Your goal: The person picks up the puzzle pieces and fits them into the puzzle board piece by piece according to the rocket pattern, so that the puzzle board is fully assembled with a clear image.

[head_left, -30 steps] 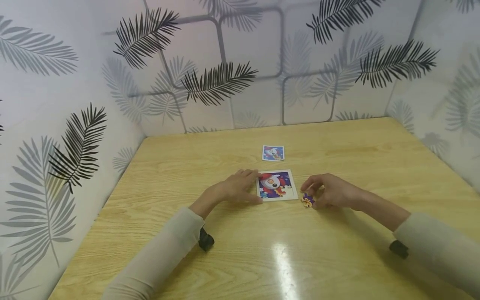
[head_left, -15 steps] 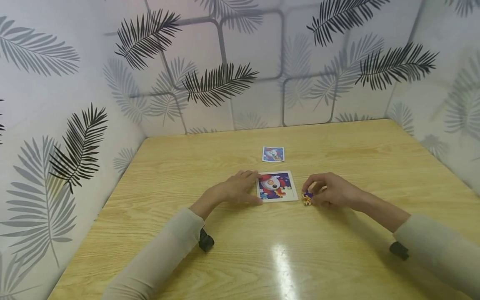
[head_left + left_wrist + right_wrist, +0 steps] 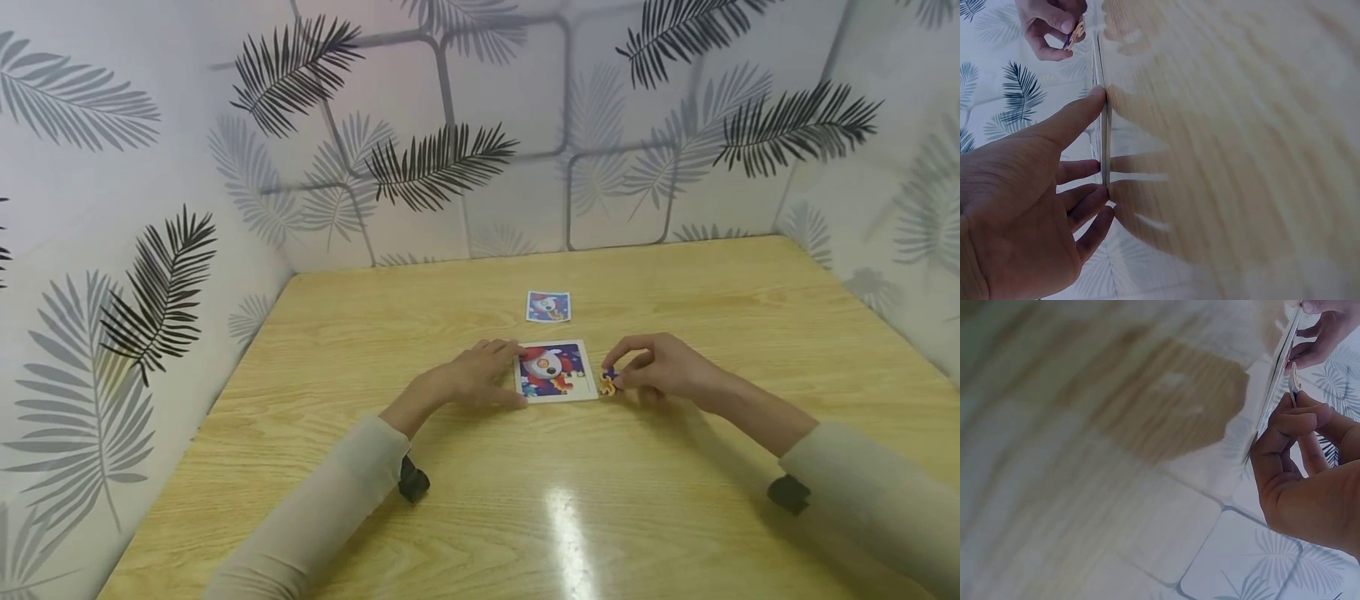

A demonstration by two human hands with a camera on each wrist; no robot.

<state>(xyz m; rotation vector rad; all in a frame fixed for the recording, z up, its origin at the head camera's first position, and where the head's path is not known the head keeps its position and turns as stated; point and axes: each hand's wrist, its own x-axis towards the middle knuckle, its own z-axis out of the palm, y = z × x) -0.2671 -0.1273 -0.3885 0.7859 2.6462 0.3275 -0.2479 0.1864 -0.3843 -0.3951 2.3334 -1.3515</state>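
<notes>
A jigsaw puzzle in a pale-framed square board (image 3: pixel 557 398) lies on the table, with a blank patch at its lower right. My left hand (image 3: pixel 480 377) rests against the board's left side, thumb and fingers spread and touching its edge; the left wrist view has the same hand (image 3: pixel 1029 194) beside the thin board edge (image 3: pixel 1105 137). Just off the board's right side, my right hand (image 3: pixel 663 367) pinches a purple and orange puzzle piece (image 3: pixel 608 382) between thumb and fingertips. In the right wrist view that piece (image 3: pixel 1294 381) is tilted on edge above the board.
Behind the board lies a small printed picture card (image 3: pixel 548 307) with a matching design. The wooden table (image 3: pixel 465 500) ends at walls covered in a leaf pattern (image 3: pixel 442 167).
My right hand has picked up and turned the puzzle piece, moving it slightly up and left toward the board's right edge. The left hand has stayed in place.
</notes>
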